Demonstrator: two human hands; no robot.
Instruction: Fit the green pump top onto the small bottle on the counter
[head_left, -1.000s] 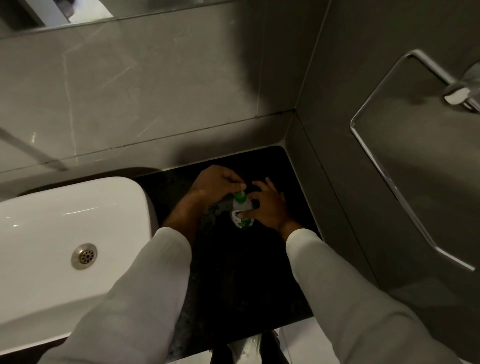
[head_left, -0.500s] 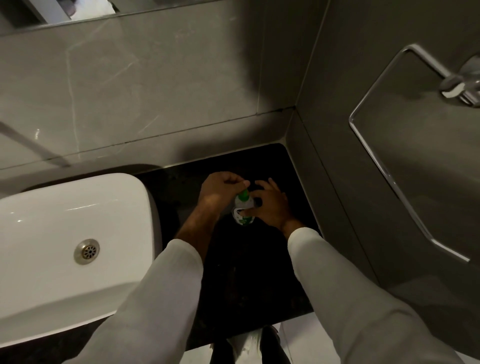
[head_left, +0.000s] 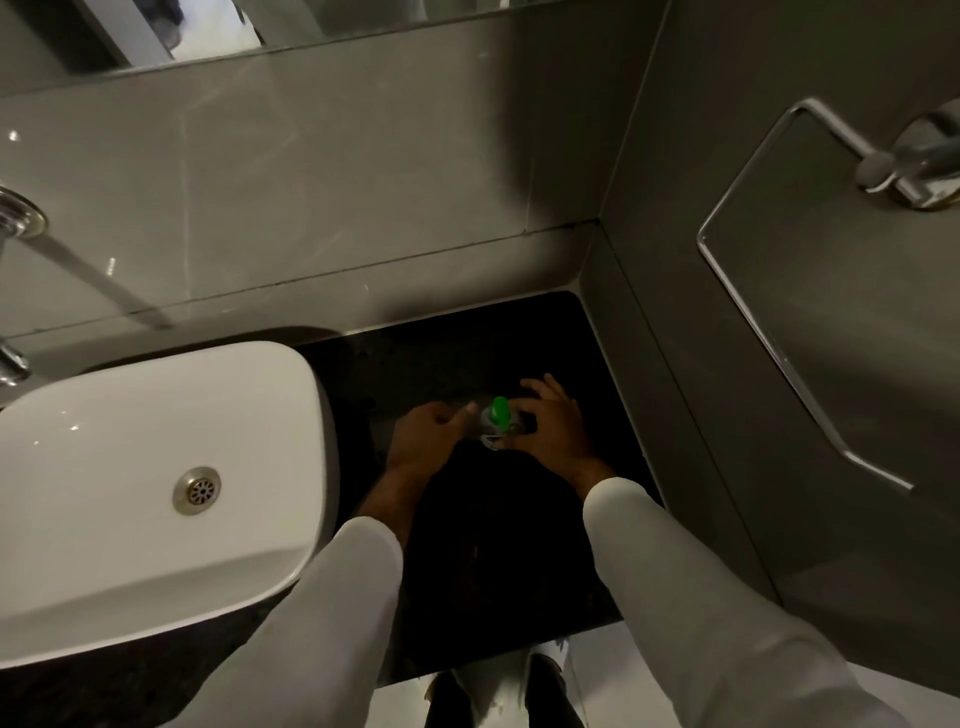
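Note:
The small white bottle (head_left: 490, 440) stands on the black counter (head_left: 457, 358), near its back right. The green pump top (head_left: 500, 412) sits on the bottle's neck, tilted a little, with its top exposed. My right hand (head_left: 553, 431) grips the bottle from the right with thumb and forefinger, the other fingers spread above it. My left hand (head_left: 428, 439) is just left of the bottle, fingers curled, thumb pointing at the bottle's shoulder. Whether the thumb touches the bottle is unclear.
A white basin (head_left: 156, 467) with a metal drain (head_left: 197, 491) fills the left side, its rim close to my left wrist. Grey tiled walls enclose the counter behind and to the right. A chrome towel ring (head_left: 779, 358) hangs on the right wall.
My left hand has come off the green pump top and drawn back to the left, leaving the top uncovered. My right hand stays on the bottle. The view has shifted slightly right.

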